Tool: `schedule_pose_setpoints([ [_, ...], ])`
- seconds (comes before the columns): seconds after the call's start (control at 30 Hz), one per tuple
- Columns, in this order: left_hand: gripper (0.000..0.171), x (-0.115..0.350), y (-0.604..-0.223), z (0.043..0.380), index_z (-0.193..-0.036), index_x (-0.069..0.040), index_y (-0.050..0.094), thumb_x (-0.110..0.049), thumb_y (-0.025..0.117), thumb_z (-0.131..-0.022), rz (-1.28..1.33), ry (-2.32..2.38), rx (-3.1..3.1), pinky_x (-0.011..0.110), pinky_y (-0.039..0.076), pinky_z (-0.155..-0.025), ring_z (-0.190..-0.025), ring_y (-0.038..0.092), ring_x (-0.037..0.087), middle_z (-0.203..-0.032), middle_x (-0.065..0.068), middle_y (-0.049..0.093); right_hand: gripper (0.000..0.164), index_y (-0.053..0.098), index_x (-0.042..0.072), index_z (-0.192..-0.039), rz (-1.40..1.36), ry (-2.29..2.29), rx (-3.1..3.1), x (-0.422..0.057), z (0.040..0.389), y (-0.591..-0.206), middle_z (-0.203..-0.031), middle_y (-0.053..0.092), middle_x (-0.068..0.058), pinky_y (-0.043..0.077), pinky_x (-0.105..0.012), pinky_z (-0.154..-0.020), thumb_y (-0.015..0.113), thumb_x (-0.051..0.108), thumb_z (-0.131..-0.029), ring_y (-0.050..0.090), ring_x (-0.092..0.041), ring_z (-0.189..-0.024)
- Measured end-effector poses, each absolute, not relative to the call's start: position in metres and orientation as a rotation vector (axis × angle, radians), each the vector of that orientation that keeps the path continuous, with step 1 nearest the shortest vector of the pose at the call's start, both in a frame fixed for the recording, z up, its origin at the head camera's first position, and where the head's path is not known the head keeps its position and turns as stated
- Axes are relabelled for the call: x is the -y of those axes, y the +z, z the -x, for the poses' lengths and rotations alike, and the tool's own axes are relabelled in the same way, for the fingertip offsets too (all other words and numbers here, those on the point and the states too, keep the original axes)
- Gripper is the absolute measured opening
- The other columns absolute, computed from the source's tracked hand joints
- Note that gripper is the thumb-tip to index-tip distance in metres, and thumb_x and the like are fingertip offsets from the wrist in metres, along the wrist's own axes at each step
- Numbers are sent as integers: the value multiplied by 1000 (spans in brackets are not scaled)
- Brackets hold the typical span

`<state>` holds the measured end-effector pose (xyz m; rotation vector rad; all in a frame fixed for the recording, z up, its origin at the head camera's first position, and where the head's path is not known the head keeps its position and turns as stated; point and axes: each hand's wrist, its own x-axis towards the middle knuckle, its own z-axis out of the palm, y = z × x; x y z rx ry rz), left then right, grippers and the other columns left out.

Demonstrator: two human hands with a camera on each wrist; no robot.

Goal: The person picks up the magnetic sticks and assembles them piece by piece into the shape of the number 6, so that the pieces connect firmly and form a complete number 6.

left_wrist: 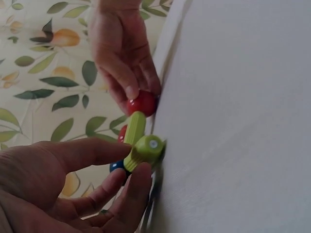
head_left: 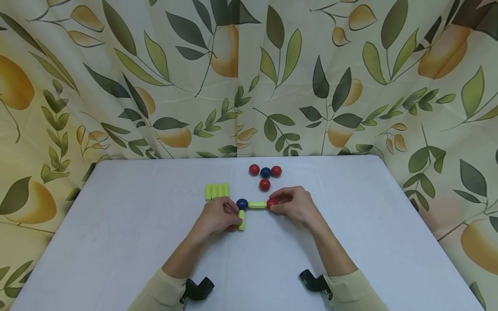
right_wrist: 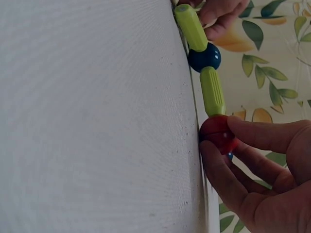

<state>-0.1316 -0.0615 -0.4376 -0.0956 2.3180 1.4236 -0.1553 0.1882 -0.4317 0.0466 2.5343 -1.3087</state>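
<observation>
A blue ball (head_left: 242,204) joins two light green rods in an L shape on the white table. One green rod (head_left: 241,224) points toward me from the ball, and my left hand (head_left: 218,216) pinches it between thumb and fingers. The other green rod (head_left: 257,205) runs to the right and meets a red ball (head_left: 271,203). My right hand (head_left: 297,206) holds that red ball with thumb and fingertips. In the right wrist view, the red ball (right_wrist: 217,132) touches the rod's end; whether it is fastened I cannot tell.
Several green rods (head_left: 217,191) lie side by side just beyond my left hand. Behind the L, three red balls (head_left: 264,185) cluster around a loose blue ball (head_left: 266,172). A leaf-and-fruit patterned curtain (head_left: 249,86) hangs behind the white-covered table (head_left: 136,224).
</observation>
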Motion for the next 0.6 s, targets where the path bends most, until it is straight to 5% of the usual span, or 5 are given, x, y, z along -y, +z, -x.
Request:
schedule_pose_setpoints([
  [0.6,21,63,-433,199,-114,-8,72,-10,76,-93,-266,1433,-2553,30,56,-72,-87,66,21,-99,5,70,28,78,9,-116,-47,-1309,-2531,-188,155,-432,-101,74,-8,54,-26,-76,82,13,-89,63,-23,-95],
])
